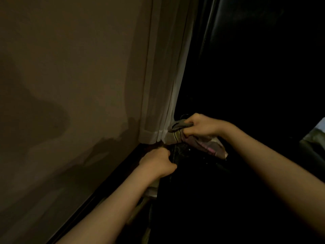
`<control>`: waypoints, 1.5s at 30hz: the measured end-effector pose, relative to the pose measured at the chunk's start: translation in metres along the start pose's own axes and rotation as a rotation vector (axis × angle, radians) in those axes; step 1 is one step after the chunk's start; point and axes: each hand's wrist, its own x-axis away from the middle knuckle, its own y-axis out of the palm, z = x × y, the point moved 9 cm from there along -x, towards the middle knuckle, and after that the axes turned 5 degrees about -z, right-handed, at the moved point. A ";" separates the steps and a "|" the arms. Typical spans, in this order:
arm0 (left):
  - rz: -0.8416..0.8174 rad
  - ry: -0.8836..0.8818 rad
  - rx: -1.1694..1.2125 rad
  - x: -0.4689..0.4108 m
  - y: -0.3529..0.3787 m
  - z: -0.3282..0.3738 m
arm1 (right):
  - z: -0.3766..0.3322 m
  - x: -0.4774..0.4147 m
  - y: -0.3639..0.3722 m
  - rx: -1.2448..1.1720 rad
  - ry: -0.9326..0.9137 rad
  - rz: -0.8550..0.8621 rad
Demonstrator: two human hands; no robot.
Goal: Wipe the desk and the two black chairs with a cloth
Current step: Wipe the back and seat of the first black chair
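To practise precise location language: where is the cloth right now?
In the head view, right of centre: the cloth is bunched in the right hand on a dark surface, beside the hem of the pale curtain, just above the left hand.

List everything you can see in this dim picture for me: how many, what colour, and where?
wall: one, beige-brown, left half
curtain: one, white, hanging in the centre
skirting strip: one, black, along the wall's foot
black surface: one, glossy, right half; probably a chair, too dark to be sure
cloth: one, grey with pinkish stripes, bunched at the curtain's foot
pale object: one, whitish-green, right edge; cannot tell what
left hand: one, fingers curled on the black surface's edge, below the curtain
right hand: one, grips the cloth
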 end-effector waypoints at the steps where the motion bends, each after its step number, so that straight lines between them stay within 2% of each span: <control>1: -0.005 -0.001 0.002 0.001 0.000 0.000 | -0.001 0.001 -0.004 0.006 -0.002 -0.025; 2: -0.009 -0.002 0.006 0.000 0.001 0.000 | 0.001 -0.001 -0.016 0.017 -0.005 0.021; 5: -0.024 -0.010 0.018 -0.005 0.000 -0.002 | 0.019 -0.015 -0.072 0.096 0.063 0.437; 6: -0.029 -0.017 0.030 -0.006 0.000 -0.002 | 0.026 -0.020 -0.080 0.172 0.128 0.531; 7: -0.030 -0.023 0.037 -0.007 -0.002 -0.002 | 0.033 -0.028 -0.077 0.259 0.200 0.550; 9: -0.034 -0.028 0.042 -0.010 -0.004 -0.001 | 0.042 -0.046 -0.055 0.381 0.285 0.466; 11: -0.046 -0.032 0.037 -0.012 -0.004 -0.001 | 0.042 -0.052 -0.041 0.398 0.271 0.413; 16: -0.031 -0.043 0.042 -0.015 -0.003 -0.005 | 0.025 -0.030 -0.025 0.177 0.105 0.238; 21: -0.068 -0.038 0.082 -0.015 -0.001 -0.007 | 0.004 0.004 0.011 0.049 0.033 0.042; 26: -0.064 -0.044 0.098 -0.013 -0.001 -0.007 | -0.009 0.033 0.018 0.006 0.072 -0.109; 28: -0.067 -0.042 0.126 -0.013 -0.001 -0.008 | -0.007 0.038 0.001 0.011 0.101 -0.012; 31: -0.087 -0.041 0.180 -0.016 0.002 -0.010 | 0.013 0.063 -0.041 0.042 0.156 0.404; 33: -0.089 -0.036 0.222 -0.017 0.004 -0.013 | 0.036 0.085 -0.041 0.166 0.294 0.529; 36: -0.058 -0.027 0.333 -0.019 0.009 -0.019 | 0.063 0.103 -0.008 0.297 0.491 0.522; 41: -0.011 -0.055 0.680 -0.018 0.018 -0.024 | 0.044 0.093 0.011 0.154 0.465 0.567; 45: 0.015 -0.054 0.811 -0.018 0.020 -0.032 | 0.013 0.078 0.025 0.124 0.509 0.569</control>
